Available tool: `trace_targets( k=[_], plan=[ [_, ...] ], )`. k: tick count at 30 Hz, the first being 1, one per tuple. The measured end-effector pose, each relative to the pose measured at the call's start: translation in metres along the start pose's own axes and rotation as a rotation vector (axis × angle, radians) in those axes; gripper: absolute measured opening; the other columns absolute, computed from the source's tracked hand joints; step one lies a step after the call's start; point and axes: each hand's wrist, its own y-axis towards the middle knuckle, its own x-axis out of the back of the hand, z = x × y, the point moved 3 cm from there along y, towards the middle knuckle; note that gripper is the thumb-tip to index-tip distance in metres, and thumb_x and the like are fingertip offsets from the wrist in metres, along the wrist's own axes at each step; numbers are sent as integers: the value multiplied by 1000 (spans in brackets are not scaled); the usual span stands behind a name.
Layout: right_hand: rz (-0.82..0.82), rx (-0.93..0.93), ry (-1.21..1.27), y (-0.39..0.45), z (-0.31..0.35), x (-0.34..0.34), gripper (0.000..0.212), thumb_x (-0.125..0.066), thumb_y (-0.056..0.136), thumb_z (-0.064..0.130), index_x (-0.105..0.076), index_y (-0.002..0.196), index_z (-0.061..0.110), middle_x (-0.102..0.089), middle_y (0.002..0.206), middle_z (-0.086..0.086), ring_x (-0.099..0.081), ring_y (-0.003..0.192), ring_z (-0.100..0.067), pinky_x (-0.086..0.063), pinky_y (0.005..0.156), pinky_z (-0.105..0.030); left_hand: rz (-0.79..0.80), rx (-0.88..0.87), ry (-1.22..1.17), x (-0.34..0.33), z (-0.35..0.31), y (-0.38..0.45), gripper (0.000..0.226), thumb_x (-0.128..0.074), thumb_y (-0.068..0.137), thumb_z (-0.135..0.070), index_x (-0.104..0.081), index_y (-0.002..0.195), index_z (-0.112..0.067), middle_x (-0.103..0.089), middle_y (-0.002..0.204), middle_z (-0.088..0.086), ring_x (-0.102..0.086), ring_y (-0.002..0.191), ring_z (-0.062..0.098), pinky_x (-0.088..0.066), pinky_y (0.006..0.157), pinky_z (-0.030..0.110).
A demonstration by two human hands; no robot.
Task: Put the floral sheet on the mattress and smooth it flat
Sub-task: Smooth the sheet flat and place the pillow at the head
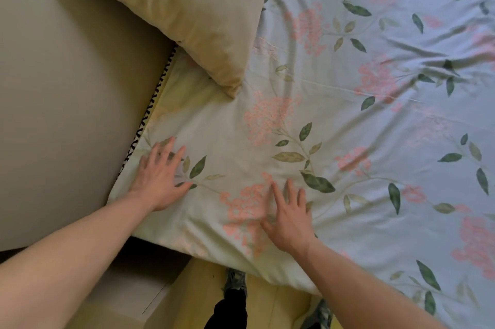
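Left hand (158,178) and right hand (290,217) spread flat on floral sheet (361,119), pillow (184,9) resting on its corner, headboard (67,87) beside.

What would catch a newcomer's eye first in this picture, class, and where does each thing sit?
First, two bare hands pressed flat with spread fingers on the floral sheet: the left hand near the bed's corner by the wall, the right hand on a pink flower cluster near the front edge. Next, the pale yellow pillow lying at the top, and the wrinkles at the upper right.
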Motion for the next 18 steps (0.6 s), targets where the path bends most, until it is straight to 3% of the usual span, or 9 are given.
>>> trace_targets(
  k=[3, 7, 9, 10, 11, 13, 15, 18],
  plan=[
    [73, -22, -34, 3, 2, -13, 110, -59, 92, 56, 28, 155, 36, 43, 159, -5, 28, 149, -46, -9, 117, -75, 189, -7, 35, -29, -13, -8, 118, -33, 77, -94, 35, 153, -34, 49, 156, -3, 35, 148, 38, -6, 121, 70],
    [129, -1, -102, -5, 1, -28, 121, -65, 85, 64, 34, 151, 40, 49, 155, -4, 36, 145, -46, -14, 112, -78, 310, 62, 51, -50, -7, -29, 132, -28, 64, -104, 44, 146, -30, 58, 148, -2, 46, 140, 40, -2, 114, 78],
    [141, 29, -132, -8, -3, -25, 122, -67, 84, 63, 33, 151, 42, 46, 157, -4, 32, 147, -46, -22, 112, -75, 332, 61, 75, -39, -7, -23, 139, -35, 61, -104, 31, 156, -27, 39, 162, 6, 27, 150, 46, -11, 116, 74],
    [144, 45, -152, -7, -5, -21, 121, -67, 84, 62, 31, 152, 42, 41, 160, -5, 27, 149, -46, -28, 114, -70, 301, 70, 68, -26, -9, -15, 137, -40, 61, -102, 11, 161, -23, 12, 168, 12, 3, 152, 47, -22, 117, 68],
    [155, 56, -170, -5, -5, -15, 121, -69, 85, 60, 28, 154, 41, 34, 164, -6, 21, 151, -47, -33, 117, -63, 229, 82, 48, -8, -9, -3, 128, -45, 63, -99, -11, 157, -20, -15, 161, 15, -21, 145, 42, -34, 114, 60],
    [190, 72, -188, 1, -5, -4, 119, -72, 85, 57, 21, 158, 39, 20, 168, -9, 10, 153, -48, -36, 119, -52, 54, 104, 14, 27, -10, 20, 110, -51, 67, -93, -28, 145, -18, -34, 145, 12, -37, 130, 34, -42, 105, 52],
    [204, 77, -191, 5, -4, 1, 119, -73, 84, 56, 19, 158, 40, 17, 168, -9, 7, 153, -47, -38, 118, -51, 15, 79, -24, 51, -15, 47, 110, -55, 73, -87, -21, 153, -21, -24, 155, 12, -27, 141, 36, -37, 111, 56],
    [210, 48, -166, 3, -4, -7, 124, -73, 83, 57, 28, 153, 43, 26, 166, -6, 19, 152, -46, -41, 114, -59, 164, 55, -82, 61, -31, 79, 126, -58, 71, -89, 11, 161, -34, 21, 168, -3, 12, 155, 39, -17, 120, 67]
  ],
)
